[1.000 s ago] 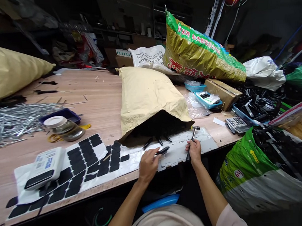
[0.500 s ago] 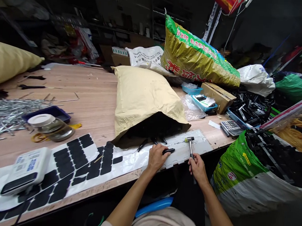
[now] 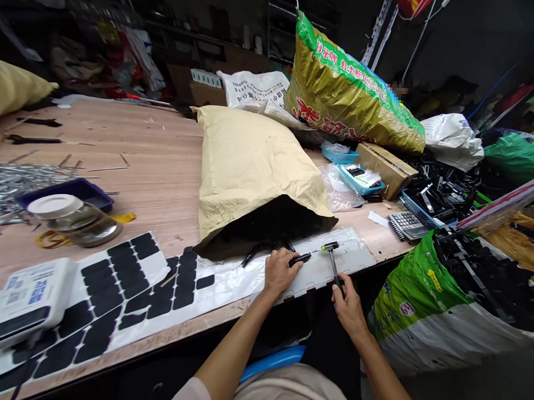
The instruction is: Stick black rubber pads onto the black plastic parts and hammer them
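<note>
My left hand (image 3: pixel 281 272) rests on the pale board (image 3: pixel 357 251) at the bench's front edge, its fingers closed on a small black part (image 3: pixel 300 259) that sticks out to the right. In my right hand (image 3: pixel 347 299) is a small hammer (image 3: pixel 332 265), gripped by its dark handle. Its yellow-and-black head is just right of the black part, with a small gap between them. Behind my left hand lies a large tan paper sack (image 3: pixel 259 176), its dark mouth facing me. A few black pieces poke out of that mouth, close to my fingers.
To the left are a sheet of black pads (image 3: pixel 133 271), a white device (image 3: pixel 27 307), a lidded jar (image 3: pixel 78 221) and a heap of metal rods (image 3: pixel 23 195). A calculator (image 3: pixel 410 225) and blue trays (image 3: pixel 359 179) stand right. A green-white sack (image 3: pixel 408 300) of black parts flanks the bench.
The hammer head has moved slightly left and now tilts toward the black part. My left hand keeps hold of the part. The view has shifted a little to the right.
</note>
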`<state>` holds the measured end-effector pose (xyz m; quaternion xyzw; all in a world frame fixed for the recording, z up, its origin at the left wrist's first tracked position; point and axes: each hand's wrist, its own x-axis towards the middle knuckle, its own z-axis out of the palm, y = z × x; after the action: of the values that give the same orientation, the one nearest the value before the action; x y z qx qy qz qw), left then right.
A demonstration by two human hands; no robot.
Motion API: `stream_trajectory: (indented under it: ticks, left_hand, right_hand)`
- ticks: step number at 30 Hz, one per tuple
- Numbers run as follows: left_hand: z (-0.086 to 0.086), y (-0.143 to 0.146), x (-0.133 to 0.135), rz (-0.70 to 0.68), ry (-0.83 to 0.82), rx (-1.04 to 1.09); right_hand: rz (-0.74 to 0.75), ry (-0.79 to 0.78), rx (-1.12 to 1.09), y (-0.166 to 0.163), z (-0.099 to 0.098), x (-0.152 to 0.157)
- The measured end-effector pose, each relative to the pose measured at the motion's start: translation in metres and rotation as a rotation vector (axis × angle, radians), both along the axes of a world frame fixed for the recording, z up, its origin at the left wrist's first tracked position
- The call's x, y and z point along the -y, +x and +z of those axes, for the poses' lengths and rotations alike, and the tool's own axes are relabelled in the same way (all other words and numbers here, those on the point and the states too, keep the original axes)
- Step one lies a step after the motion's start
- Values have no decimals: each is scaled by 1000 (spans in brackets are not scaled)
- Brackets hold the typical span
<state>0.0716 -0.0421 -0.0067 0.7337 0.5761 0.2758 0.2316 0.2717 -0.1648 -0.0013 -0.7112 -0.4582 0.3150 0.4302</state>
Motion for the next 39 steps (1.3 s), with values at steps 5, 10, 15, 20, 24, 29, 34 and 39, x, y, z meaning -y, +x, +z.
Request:
stream_trajectory:
  ticks: [5,10,15,20,24,29,34,39]
  left_hand:
    - [1,1,-2,-13,-1,-2]
    - [4,-1,0,-23,-39,14]
    - [4,0,0,-26,-42,32]
    - [5,1,0,-19,-41,35]
    - [9,0,2,-26,-49,29]
    - [8,0,1,-25,-48,35]
    - [6,0,1,-23,-49,33]
    - [6,0,2,-31,-40,28]
  right_hand:
    - [69,59,119,-10,7,6]
    - [146,54,172,-17,15,5]
    - [178,169,207,-18,15,7]
    - [215,176,263,-18,6,10]
    - [221,190,265,-21,10,10]
    - [244,236,252,-26,12,12]
    - [252,160,264,-25,-2,12]
    - [90,90,242,-8,3,-3]
